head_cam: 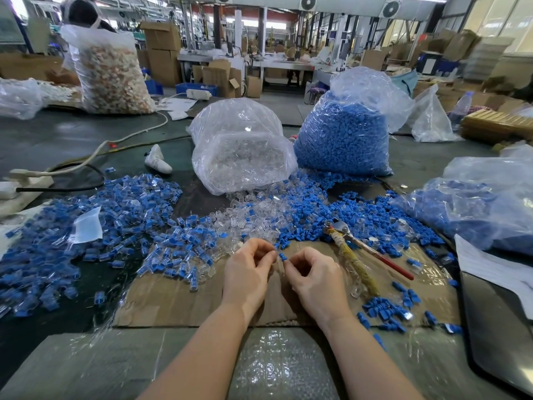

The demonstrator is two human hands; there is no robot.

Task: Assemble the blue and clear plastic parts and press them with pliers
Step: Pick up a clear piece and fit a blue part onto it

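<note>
Blue part (282, 257): pinched in right hand (313, 280) fingertips, just right of the left hand (248, 272)
Left hand: fingers curled; a clear part in them cannot be made out
Axis: blue part points left toward the left fingertips
Pliers (363, 249): lying on cardboard (178, 304), right of both hands, nearer the right; handles toward the person

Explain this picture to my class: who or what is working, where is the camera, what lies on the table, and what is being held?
No machine here: a person works with bare hands. The single camera sits on the person's head, looking down. The left hand and right hand meet over a cardboard sheet; the right hand's fingers pinch a small blue part. What the left hand pinches is too small to tell. Pliers lie untouched at the right. Behind stand a bag of clear parts and a bag of blue parts; a pile of joined pieces lies left.
</note>
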